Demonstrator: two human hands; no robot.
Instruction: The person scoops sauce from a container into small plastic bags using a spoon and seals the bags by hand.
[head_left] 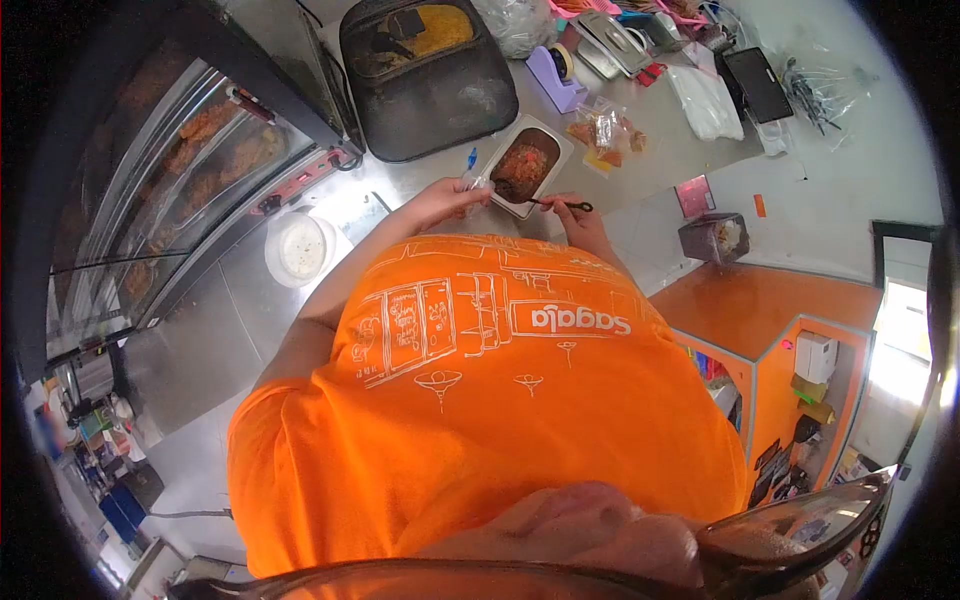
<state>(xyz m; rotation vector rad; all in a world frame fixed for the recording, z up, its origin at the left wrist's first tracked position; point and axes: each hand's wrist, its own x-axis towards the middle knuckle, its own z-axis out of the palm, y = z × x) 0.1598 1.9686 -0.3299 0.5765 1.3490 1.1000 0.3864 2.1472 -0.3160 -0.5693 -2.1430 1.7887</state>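
Note:
A rectangular pale-rimmed tub holds chunky red sauce on the metal counter in front of me. My right hand grips a dark spoon by its handle, at the tub's near right edge. The spoon's bowl lies over the tub's near end, close to my left hand. Between the closed fingers of that hand is a small clear plastic bag, partly smeared by glare. Whether sauce is inside the bag, I cannot tell.
Behind the tub stand a large black appliance, a purple tape dispenser and small bags of orange-red contents. A white bucket and a glass case of fried food are at left. White plastic bags lie at right.

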